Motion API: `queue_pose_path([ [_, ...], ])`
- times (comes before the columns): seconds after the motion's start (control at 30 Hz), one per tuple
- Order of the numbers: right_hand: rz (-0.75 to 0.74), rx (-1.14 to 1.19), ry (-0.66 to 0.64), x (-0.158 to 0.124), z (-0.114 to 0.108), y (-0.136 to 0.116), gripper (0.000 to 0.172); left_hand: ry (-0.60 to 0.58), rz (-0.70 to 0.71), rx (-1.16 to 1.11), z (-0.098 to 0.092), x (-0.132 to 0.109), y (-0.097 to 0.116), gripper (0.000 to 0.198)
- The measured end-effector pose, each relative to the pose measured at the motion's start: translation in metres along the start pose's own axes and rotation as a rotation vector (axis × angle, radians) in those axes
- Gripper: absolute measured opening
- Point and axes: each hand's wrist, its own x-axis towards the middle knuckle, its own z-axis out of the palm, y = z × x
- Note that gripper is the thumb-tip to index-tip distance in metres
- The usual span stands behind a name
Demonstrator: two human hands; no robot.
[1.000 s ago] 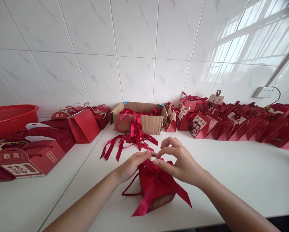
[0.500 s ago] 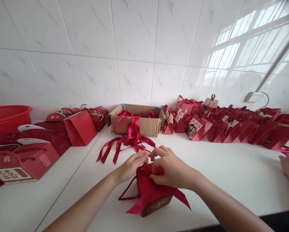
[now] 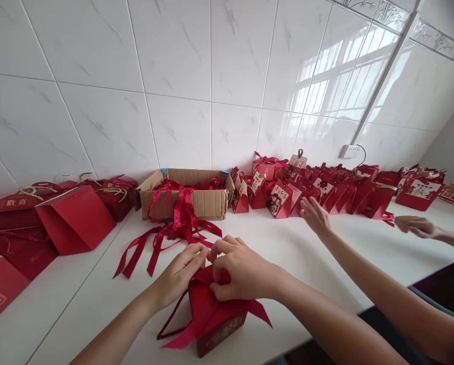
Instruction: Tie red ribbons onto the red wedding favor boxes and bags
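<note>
A small red gift box (image 3: 221, 327) stands on the white table right in front of me. A red satin ribbon (image 3: 187, 330) lies across its top, with one tail hanging at the front left and another at the right. My right hand (image 3: 242, 271) is closed over the top of the box, finger and thumb pinching the ribbon. My left hand (image 3: 185, 271) is at the box's far left edge, its fingers bent together near the right fingertips; what they hold is hidden. A dark red cord handle (image 3: 169, 322) loops out from the box's left side.
Behind the box, a cardboard carton (image 3: 207, 204) spills red ribbons (image 3: 154, 241) onto the table. Red boxes (image 3: 75, 218) crowd the left side. Rows of finished-looking red boxes (image 3: 280, 200) line the wall. A co-worker's hand (image 3: 315, 215) and another person's hand (image 3: 417, 225) reach in from the right.
The view has turned to the right. A co-worker's arm now stretches toward the row of boxes. My hands keep nearly the same pose on the box and ribbon.
</note>
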Motion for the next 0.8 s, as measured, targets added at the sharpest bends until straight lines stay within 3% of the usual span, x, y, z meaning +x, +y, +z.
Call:
queue_pose_path([
  [0.17, -0.044, 0.206, 0.01, -0.008, -0.001, 0.007, 0.02, 0.037, -0.087, -0.069, 0.002, 0.001, 0.0, 0.04],
  [0.3, -0.154, 0.361, -0.053, -0.021, -0.003, 0.016, 0.072, 0.003, -0.111, -0.205, 0.005, 0.003, 0.0, 0.04],
  [0.37, -0.16, 0.362, -0.086, -0.027, -0.004, 0.019, 0.09, -0.032, -0.108, -0.281, 0.008, 0.003, 0.0, 0.037],
  [0.53, -0.107, 0.319, -0.087, -0.034, 0.001, 0.023, 0.083, -0.085, -0.129, -0.4, 0.017, -0.001, 0.002, 0.029],
  [0.7, -0.107, 0.336, -0.053, -0.037, 0.0, 0.024, 0.076, 0.035, -0.193, -0.575, 0.02, 0.002, -0.006, 0.033],
  [0.8, 0.007, 0.306, -0.035, -0.043, -0.009, 0.029, 0.074, 0.107, -0.178, -0.599, 0.017, 0.01, -0.021, 0.033],
])
